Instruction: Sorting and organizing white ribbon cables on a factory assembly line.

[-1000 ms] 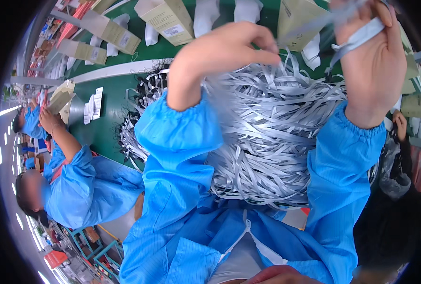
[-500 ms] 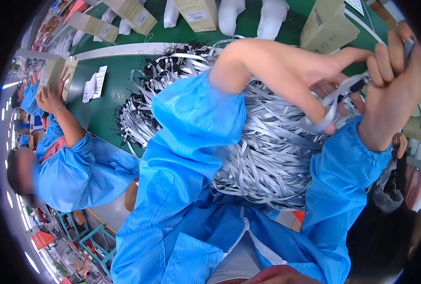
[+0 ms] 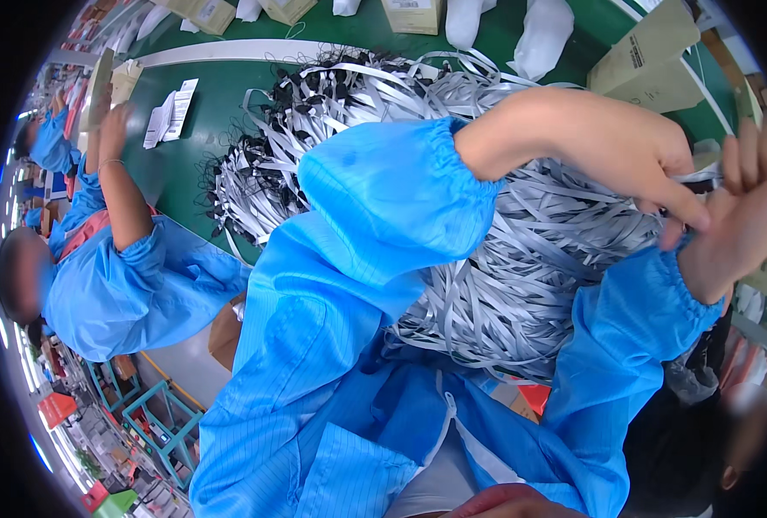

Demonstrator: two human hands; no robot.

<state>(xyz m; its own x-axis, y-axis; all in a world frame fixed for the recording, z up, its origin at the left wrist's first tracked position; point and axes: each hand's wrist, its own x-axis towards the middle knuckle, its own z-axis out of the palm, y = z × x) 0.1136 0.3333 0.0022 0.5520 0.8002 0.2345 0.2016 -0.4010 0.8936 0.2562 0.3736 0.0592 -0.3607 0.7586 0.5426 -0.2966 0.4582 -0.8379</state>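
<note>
Head view, near to far: your blue sleeves point(image 3: 375, 285) come first, then the big heap of grey straps point(image 3: 521, 276) on the green table point(image 3: 185, 112). Your left hand point(image 3: 634, 151) reaches across to the right, fingers pinched on one strap point(image 3: 698, 177) that runs sideways to your right hand point(image 3: 741, 220), whose fingers curl round it. Both hands meet just right of the heap. Beyond, cardboard boxes point(image 3: 651, 47).

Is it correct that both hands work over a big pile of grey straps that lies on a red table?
Not quite: the table is green, not red, as the head view shows. The rest holds: the left hand and the right hand meet over the big pile of grey straps.
</note>
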